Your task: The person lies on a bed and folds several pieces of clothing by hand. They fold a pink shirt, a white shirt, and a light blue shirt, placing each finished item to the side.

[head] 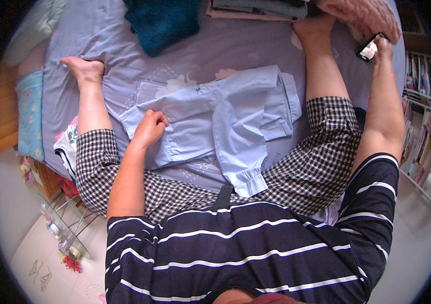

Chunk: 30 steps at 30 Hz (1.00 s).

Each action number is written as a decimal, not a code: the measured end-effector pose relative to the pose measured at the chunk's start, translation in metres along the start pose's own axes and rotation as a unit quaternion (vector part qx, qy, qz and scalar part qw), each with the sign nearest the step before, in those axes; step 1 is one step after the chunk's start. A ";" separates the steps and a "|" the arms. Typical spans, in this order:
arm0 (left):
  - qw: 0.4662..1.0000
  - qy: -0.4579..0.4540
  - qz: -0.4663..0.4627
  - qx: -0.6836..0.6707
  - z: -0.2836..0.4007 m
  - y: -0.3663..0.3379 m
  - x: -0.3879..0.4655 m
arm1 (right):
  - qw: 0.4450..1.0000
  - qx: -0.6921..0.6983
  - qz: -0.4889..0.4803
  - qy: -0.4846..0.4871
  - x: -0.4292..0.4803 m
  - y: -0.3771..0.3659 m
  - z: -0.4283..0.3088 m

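A light blue long-sleeved shirt [192, 121] lies spread on the bed between the legs, one sleeve with a gathered cuff [251, 184] reaching down toward the lap. My left hand [151, 127] rests over the shirt's left part with its fingers curled. Whether those fingers pinch the cloth is hidden. Far out at the upper right, my right hand [384, 49] holds a smartphone [370, 50] with a lit screen, close to a pink fluffy textile [367, 17].
On the bed's grey-purple sheet [120, 91] lie a dark teal cloth [166, 24] and a stack of folded clothes [257, 9]. White clothing [65, 146] sits beside the left knee. Shelves of books [424, 129] stand right; a glass table [67, 228] stands lower left.
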State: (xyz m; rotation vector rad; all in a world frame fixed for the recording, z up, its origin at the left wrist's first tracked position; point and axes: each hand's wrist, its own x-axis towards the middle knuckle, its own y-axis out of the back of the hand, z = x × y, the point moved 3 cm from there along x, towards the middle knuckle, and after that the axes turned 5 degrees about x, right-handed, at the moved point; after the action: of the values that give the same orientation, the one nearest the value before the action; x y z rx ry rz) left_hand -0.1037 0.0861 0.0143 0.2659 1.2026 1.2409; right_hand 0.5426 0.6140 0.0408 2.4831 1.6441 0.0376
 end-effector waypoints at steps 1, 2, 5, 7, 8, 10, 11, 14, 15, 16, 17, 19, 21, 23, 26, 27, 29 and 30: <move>1.000 -0.004 0.003 0.005 0.001 0.000 0.000 | 1.000 -0.005 -0.009 0.029 0.007 0.001 -0.011; 1.000 -0.005 0.005 0.002 0.001 0.001 0.000 | 0.995 0.060 -0.042 0.061 0.012 0.001 -0.022; 1.000 -0.010 0.010 -0.006 0.002 0.001 -0.002 | 0.983 0.035 0.040 0.174 0.018 0.022 -0.049; 1.000 -0.012 0.012 -0.007 0.002 0.001 -0.002 | 0.972 -0.059 0.117 0.196 0.015 0.043 -0.057; 1.000 -0.014 0.014 -0.007 0.002 0.001 -0.003 | 0.981 -0.062 0.108 0.150 0.013 0.050 -0.056; 1.000 -0.017 0.015 -0.006 0.001 0.001 -0.003 | 0.993 -0.030 0.077 0.084 -0.011 0.060 -0.037; 1.000 -0.026 0.015 -0.004 0.001 0.001 -0.002 | 0.992 -0.023 0.107 0.056 -0.032 0.061 -0.023; 0.999 -0.042 0.018 0.005 0.000 0.003 -0.001 | 0.995 -0.019 0.035 0.096 -0.119 0.028 0.000; 0.999 -0.041 0.017 0.012 -0.001 0.004 -0.001 | 0.995 0.028 0.002 0.092 -0.158 0.013 0.006; 0.999 -0.039 0.015 0.021 -0.001 0.005 -0.001 | 0.994 0.029 -0.045 0.094 -0.194 -0.003 0.005; 0.999 -0.035 0.025 0.010 -0.003 0.007 0.000 | 0.993 0.032 -0.081 0.083 -0.229 -0.018 0.002; 0.999 -0.032 0.042 -0.011 -0.005 0.011 0.001 | 0.968 0.030 -0.190 0.163 -0.279 -0.043 -0.024; 0.996 -0.035 0.077 -0.039 -0.011 0.018 0.003 | 0.949 0.009 -0.287 0.129 -0.319 -0.070 -0.032; 0.984 -0.051 0.151 -0.075 -0.020 0.026 0.003 | 0.937 -0.072 -0.342 -0.004 -0.354 -0.094 -0.015; 0.969 -0.017 0.239 -0.055 -0.039 0.035 0.009 | 0.922 -0.126 -0.360 -0.062 -0.398 -0.120 0.012; 0.960 -0.021 0.275 -0.050 -0.045 0.037 0.011 | 0.919 -0.174 -0.348 -0.070 -0.407 -0.125 0.018; 0.957 -0.024 0.288 0.003 -0.052 0.035 0.012 | 0.922 -0.134 -0.353 -0.081 -0.422 -0.128 0.024; 0.955 -0.038 0.294 0.020 -0.053 0.034 0.012 | 0.929 -0.098 -0.337 -0.121 -0.429 -0.126 0.027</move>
State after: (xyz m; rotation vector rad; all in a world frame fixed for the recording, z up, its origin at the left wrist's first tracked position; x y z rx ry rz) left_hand -0.1676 0.0860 0.0101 0.7341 1.1179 1.6989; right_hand 0.2614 0.2660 0.0244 1.5977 2.1484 -0.1714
